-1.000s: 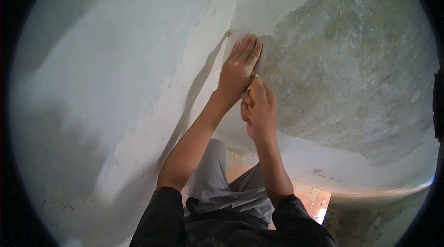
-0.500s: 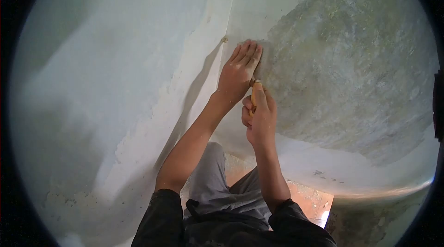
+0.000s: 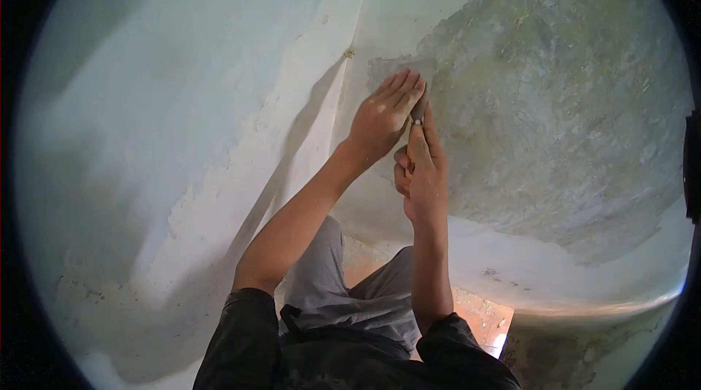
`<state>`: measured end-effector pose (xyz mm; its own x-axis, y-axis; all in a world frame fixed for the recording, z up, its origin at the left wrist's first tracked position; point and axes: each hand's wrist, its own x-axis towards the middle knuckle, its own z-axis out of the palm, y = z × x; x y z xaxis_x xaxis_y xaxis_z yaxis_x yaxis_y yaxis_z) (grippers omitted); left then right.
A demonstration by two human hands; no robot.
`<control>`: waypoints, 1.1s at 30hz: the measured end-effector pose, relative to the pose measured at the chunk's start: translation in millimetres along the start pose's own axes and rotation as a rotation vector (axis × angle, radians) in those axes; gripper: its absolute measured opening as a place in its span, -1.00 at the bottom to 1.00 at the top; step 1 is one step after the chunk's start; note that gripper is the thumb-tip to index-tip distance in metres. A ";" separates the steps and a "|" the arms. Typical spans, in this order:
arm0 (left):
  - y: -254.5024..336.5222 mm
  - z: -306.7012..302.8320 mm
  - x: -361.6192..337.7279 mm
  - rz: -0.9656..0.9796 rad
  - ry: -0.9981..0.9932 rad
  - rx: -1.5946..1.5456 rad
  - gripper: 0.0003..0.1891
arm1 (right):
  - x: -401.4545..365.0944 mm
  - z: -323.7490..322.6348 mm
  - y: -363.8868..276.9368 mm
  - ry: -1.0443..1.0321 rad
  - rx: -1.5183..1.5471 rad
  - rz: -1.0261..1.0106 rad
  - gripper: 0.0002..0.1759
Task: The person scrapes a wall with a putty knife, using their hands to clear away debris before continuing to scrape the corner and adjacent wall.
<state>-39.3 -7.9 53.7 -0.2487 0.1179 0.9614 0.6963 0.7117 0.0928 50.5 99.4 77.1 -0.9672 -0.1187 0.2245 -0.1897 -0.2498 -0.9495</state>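
Note:
My right hand [image 3: 423, 163] is wrapped round the yellowish handle of a scraper [image 3: 418, 112], whose dark metal blade points up along the wall. Beside the blade, my left hand [image 3: 383, 116] lies with its fingers stretched out, its fingertips close to or on the blade. Both hands are near the left edge of a rough grey-green patch [image 3: 540, 112] on the wall, where the pale paint is gone. Part of the handle is hidden inside my right hand.
A pale wall [image 3: 182, 98] stands on the left and meets the patched wall at a corner, with a small crumbly spot [image 3: 348, 54] on it. Below are my grey-trousered legs and orange floor tiles [image 3: 478, 317]. A rounded ledge [image 3: 599, 310] runs at lower right.
Both hands have moved slightly right with the scraper, and more of its blade now shows. Bare grey surface is visible above my left fingers, where the hand was before.

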 end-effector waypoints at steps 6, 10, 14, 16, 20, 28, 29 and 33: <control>1.9 4.1 6.8 -0.034 0.068 0.014 -0.55 | 7.9 5.1 -5.5 0.038 -0.082 -0.035 -0.41; 1.2 6.5 4.9 -0.064 0.061 -0.060 -0.55 | 5.5 -1.0 -4.2 0.033 -0.094 -0.021 -0.41; 3.0 4.9 4.0 -0.158 0.016 -0.165 -0.48 | 4.4 1.5 -3.2 0.056 -0.068 -0.047 -0.41; 6.6 5.6 2.1 -0.133 0.031 -0.127 -0.52 | 3.6 -1.4 -0.2 0.032 -0.120 -0.054 -0.40; 1.3 9.0 16.0 -0.144 0.115 -0.090 -0.54 | 14.0 3.0 -3.9 0.035 -0.117 -0.083 -0.40; 5.7 15.5 5.9 -0.209 0.137 -0.188 -0.56 | 9.4 7.2 -0.5 0.072 -0.084 -0.073 -0.40; 7.3 16.3 4.2 -0.225 0.166 -0.207 -0.57 | 5.9 3.5 3.1 0.084 -0.081 -0.065 -0.40; 2.0 17.7 10.1 -0.199 0.153 -0.150 -0.55 | 16.2 5.6 -2.2 0.017 -0.090 -0.091 -0.40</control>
<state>-52.3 6.9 59.0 -0.2935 -0.1275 0.9474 0.7387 0.5988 0.3094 36.2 92.7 84.0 -0.9478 -0.0833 0.3077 -0.2906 -0.1714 -0.9414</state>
